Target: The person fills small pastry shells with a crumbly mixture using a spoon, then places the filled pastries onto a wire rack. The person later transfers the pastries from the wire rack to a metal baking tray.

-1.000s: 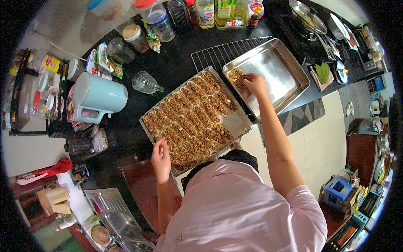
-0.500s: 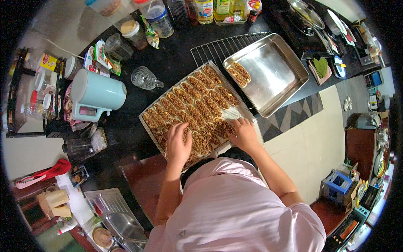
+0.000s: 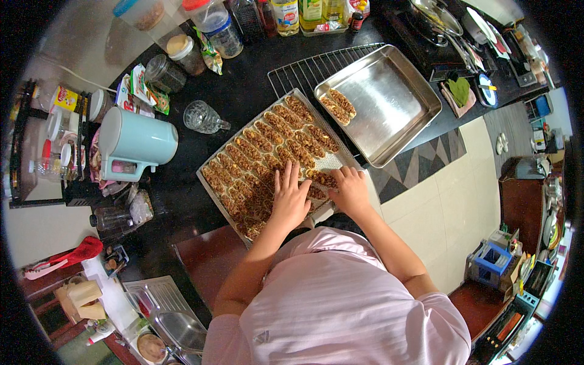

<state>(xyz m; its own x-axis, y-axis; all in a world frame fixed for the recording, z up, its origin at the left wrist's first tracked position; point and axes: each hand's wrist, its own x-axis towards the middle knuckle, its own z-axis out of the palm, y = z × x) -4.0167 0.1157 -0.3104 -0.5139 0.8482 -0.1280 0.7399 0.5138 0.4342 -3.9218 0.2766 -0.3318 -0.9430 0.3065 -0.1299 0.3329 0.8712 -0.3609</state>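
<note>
A perforated light baking tray (image 3: 333,162) holds rows of oblong nut-topped pastries (image 3: 266,135), brown and crumbly with pale rims. Over its near right part is my left hand (image 3: 291,199), fingers spread above the pastries and gripping none of them. My right hand (image 3: 350,191) is at the tray's right side, its fingers closed on the end of one nut-topped pastry (image 3: 321,178); the fingertips are partly hidden. To the right stands a deep steel pan (image 3: 389,100) with two such pastries (image 3: 338,106) side by side at its left end.
A wire rack (image 3: 304,70) lies partly under the steel pan. Left of the tray are a glass (image 3: 205,117) on its side and a light blue kettle (image 3: 139,145). Jars (image 3: 165,73) and bottles (image 3: 286,17) line the back. A sink (image 3: 182,331) is at the lower left.
My left hand has moved right across the tray toward my right hand, its fingers now more spread. My right hand stays at the tray's right side. The whole view has shifted slightly.
</note>
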